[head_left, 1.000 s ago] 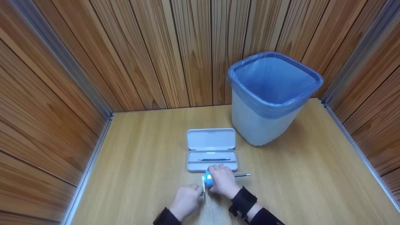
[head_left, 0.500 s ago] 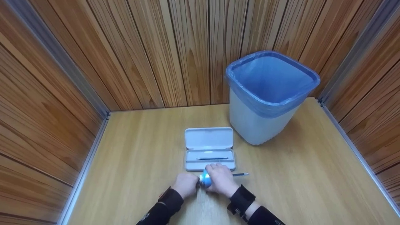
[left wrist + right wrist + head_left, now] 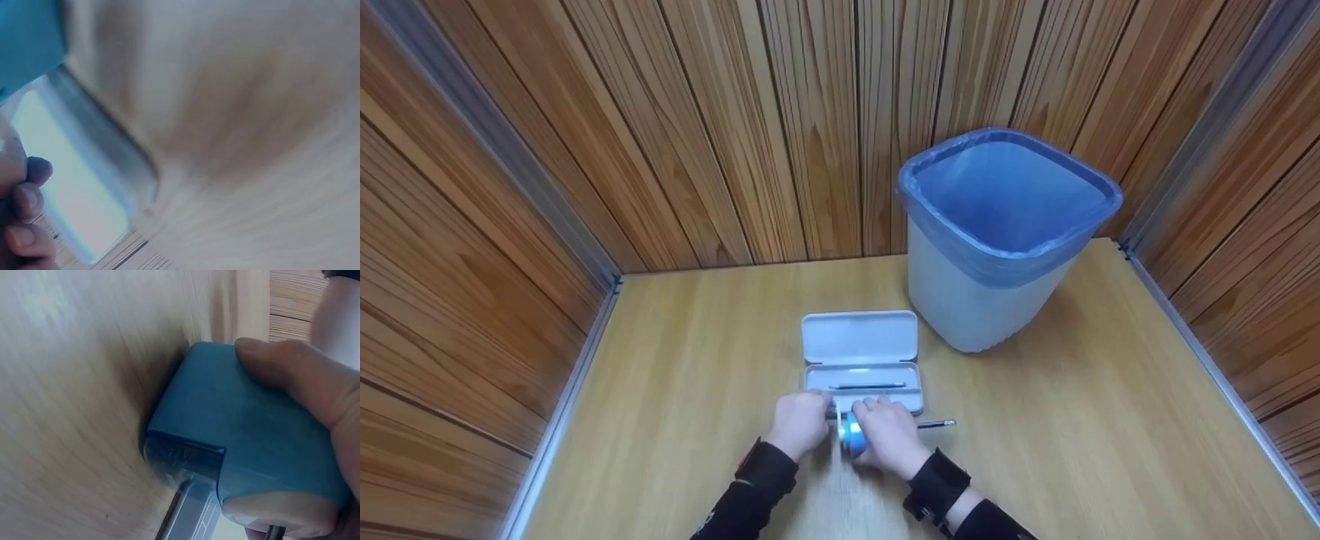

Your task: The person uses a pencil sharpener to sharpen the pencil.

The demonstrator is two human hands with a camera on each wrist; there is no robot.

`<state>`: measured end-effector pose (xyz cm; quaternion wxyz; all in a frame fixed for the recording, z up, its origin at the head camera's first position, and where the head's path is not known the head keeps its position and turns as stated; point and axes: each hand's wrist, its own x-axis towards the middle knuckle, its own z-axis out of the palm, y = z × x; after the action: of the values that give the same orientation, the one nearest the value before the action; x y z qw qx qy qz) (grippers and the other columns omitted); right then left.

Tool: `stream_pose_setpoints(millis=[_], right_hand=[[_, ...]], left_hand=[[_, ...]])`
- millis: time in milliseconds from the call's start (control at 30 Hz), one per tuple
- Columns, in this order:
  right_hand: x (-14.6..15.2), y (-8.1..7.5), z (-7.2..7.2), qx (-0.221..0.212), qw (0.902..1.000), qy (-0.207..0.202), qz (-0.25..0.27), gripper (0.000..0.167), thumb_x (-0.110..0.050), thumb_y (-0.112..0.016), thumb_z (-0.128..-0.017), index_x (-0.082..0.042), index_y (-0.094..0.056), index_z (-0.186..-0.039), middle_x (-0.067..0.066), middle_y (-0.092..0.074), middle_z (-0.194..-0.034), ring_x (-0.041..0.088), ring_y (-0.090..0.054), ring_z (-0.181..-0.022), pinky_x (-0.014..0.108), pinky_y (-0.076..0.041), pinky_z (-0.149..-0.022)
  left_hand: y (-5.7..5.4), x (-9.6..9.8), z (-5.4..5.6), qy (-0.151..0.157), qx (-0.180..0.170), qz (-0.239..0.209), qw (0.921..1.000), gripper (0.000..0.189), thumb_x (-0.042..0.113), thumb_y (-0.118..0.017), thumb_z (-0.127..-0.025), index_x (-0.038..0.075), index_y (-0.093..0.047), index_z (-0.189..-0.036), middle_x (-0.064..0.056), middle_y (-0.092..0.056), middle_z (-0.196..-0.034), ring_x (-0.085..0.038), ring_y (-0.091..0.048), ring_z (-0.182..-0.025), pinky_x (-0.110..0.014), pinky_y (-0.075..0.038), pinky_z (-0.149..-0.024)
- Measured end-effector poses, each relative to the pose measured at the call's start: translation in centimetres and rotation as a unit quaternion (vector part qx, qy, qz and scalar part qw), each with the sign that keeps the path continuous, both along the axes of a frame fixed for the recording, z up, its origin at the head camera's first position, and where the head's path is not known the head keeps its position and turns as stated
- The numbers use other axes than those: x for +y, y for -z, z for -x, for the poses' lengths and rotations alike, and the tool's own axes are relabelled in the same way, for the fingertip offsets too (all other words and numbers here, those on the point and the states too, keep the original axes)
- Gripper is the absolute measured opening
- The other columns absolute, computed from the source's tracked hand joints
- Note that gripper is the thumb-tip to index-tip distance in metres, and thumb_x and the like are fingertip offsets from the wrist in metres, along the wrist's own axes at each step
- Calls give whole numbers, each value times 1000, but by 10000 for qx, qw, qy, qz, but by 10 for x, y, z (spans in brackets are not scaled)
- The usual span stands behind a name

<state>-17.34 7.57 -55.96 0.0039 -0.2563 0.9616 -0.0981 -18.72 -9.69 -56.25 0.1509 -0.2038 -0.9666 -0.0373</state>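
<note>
Lying on its side on the tabletop is a blue crank pencil sharpener [image 3: 852, 436], in front of an open pencil case. My right hand [image 3: 889, 433] grips its body; in the right wrist view the thumb lies along the blue casing [image 3: 247, 422]. A dark pencil [image 3: 936, 424] sticks out of its right end. My left hand [image 3: 798, 424] holds the crank [image 3: 838, 412] at the left end, now pointing toward the case. Curled fingers [image 3: 28, 199] show at the left edge of the left wrist view, with the crank's knob hidden.
The light grey pencil case [image 3: 859, 337] has its lid up, and a pencil [image 3: 868, 386] lies inside. A white bin [image 3: 979, 307] with a blue liner stands at the back right. Wood-panelled walls [image 3: 780, 150] enclose the table [image 3: 682, 360].
My left hand has swung the crank round, from the near side to the far side beside the case. My right hand keeps its hold on the sharpener.
</note>
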Motion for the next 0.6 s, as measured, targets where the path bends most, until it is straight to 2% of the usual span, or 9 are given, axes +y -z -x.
stream_pose_setpoints(millis=[100, 200, 333, 500, 600], right_hand=[[-1, 0, 0, -77, 10000, 62, -9, 62, -41, -90, -60, -12, -62, -108, 4, -70, -98, 26, -63, -90, 40, -52, -75], [-2, 0, 0, -166, 9998, 126, 7, 63, -41, -90, -60, -12, -63, -108, 5, -70, -100, 26, -63, -91, 41, -52, -77], [-2, 0, 0, -214, 9995, 190, 132, 61, -40, -90, -61, -12, -62, -107, 6, -69, -99, 26, -62, -89, 41, -51, -76], [-2, 2, -1, -98, 9995, 202, 220, 59, -37, -90, -60, -12, -62, -106, 5, -68, -94, 25, -61, -86, 39, -50, -74], [-3, 2, -2, -19, 9996, 187, 210, 59, -35, -89, -59, -12, -62, -106, 5, -68, -93, 25, -61, -86, 39, -50, -74]], left_hand=[[-10, 0, -7, 89, 152, -176, 9997, 5, 10, -73, -77, 13, -69, -77, 1, -64, -64, -14, -56, -54, -27, -42, -50], [-16, -1, -18, 333, 395, -272, 9983, 6, 13, -73, -83, 13, -69, -78, 2, -63, -64, -11, -53, -53, -23, -40, -50], [-21, -2, -36, 566, 500, -367, 9965, 7, 15, -76, -81, 14, -69, -79, 4, -62, -63, -8, -49, -51, -20, -38, -51], [-13, -4, -60, 885, 484, -462, 9938, 13, 13, -78, -73, 16, -65, -75, 8, -52, -59, -5, -39, -49, -20, -28, -48], [-4, -5, -70, 996, 387, -430, 9933, 17, 14, -76, -74, 17, -61, -70, 8, -48, -58, -5, -38, -50, -20, -25, -48]])
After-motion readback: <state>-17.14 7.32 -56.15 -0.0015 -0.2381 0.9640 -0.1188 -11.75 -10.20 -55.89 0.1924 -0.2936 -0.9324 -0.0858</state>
